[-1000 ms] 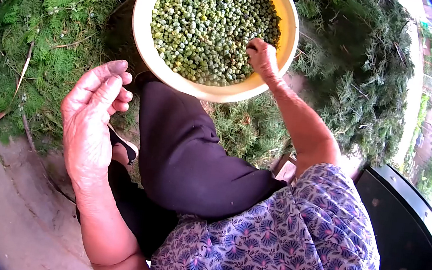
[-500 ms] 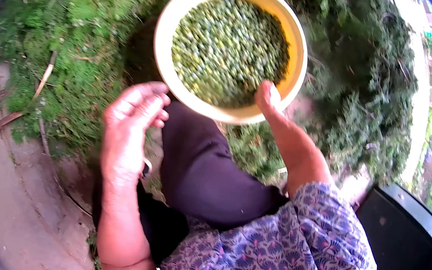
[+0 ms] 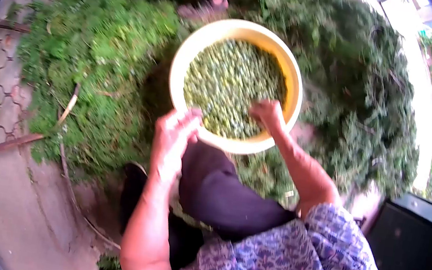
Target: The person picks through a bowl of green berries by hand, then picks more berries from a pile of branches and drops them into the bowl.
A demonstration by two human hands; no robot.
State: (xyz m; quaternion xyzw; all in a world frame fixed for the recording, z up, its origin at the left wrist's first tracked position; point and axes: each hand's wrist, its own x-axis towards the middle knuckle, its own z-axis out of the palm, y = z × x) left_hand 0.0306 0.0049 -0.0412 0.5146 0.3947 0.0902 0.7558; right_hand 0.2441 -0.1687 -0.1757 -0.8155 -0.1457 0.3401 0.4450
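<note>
Recorded as a deep mass of small green pods [image 3: 223,81] inside a round, pale yellow tub [image 3: 178,75], positioned just beyond the dark-trousered knee [image 3: 219,190] and between spreads of cut greenery [image 3: 100,59] to left and right. Judged light and firm taken singly, likely to roll or slip between fingertips, and unlikely to break under a gentle pinch. Judged heavy in bulk, given the amount in the tub, and liable to shift on tilting. Best taken a few at a time with gathered fingertips from the top layer; for moving the whole load, best gripped under the rim at opposite sides, with both hands. Appears rounded and closely packed, mottled from yellow-green to duller grey-green, with individual surfaces blurred. Observed over the pods near the right inner wall: right hand [image 3: 269,114], with fingers curled in towards the palm. Cannot tell whether clamped on any pods. Observed at the near left part of the rim: left hand [image 3: 171,134], with fingers bent and drawn near one another. Cannot confirm contact with the rim, nor whether fully closed or pinching anything, owing to blur.
</note>
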